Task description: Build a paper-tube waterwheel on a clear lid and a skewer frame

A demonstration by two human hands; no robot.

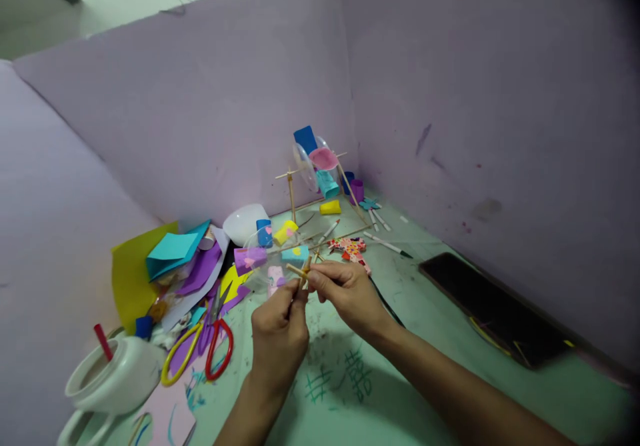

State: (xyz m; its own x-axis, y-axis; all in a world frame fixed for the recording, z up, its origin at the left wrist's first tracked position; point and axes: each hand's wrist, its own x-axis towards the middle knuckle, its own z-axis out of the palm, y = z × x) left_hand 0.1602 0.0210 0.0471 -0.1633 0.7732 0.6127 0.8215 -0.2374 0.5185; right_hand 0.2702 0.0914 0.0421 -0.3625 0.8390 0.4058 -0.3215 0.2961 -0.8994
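Note:
Thin wooden sticks (296,271) cross in front of me, with a yellowish band or tie at the crossing. My left hand (280,326) is closed round the lower part of the sticks. With its fingertips, my right hand (347,296) pinches them at the crossing; the exact grip is partly hidden. Just behind the hands is a clear plastic wheel hung with small paper cups, among them a purple cup (250,259), a yellow cup (286,233) and a light blue cup (295,255). A long stick runs from it toward the back right.
A stick frame with a second clear wheel (305,166) stands in the far corner. At left lie red-and-yellow-handled scissors (215,349), coloured paper (133,266), a white bowl (245,223) and a white pot (117,376). Markers (387,244) and a dark flat tray-like object (495,306) are at right.

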